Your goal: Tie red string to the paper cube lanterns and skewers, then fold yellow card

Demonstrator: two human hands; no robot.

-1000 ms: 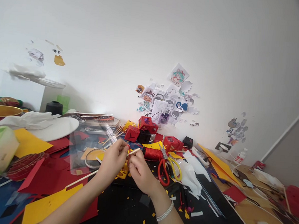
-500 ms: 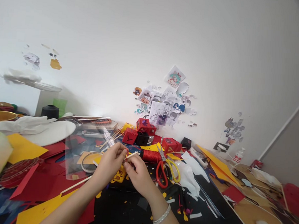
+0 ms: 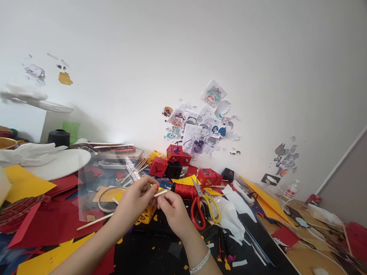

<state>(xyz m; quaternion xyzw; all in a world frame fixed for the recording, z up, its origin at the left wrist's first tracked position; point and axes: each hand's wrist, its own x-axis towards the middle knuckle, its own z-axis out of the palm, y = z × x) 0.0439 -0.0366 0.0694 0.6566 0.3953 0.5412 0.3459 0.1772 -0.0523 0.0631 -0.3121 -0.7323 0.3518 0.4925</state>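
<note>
Left hand (image 3: 136, 201) pinches a thin wooden stick (image 3: 160, 192) mid-worktop; right hand (image 3: 173, 208) closes on red thread (image 3: 157, 188) at its tip. Tying looks underway; next, pull it snug.

One head-worn camera looks forward and slightly down across the table (image 3: 151, 264) toward the wall (image 3: 188, 50), close above the hands.

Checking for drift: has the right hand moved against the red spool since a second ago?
No. The right hand sits just left of the spool, as before.
</note>
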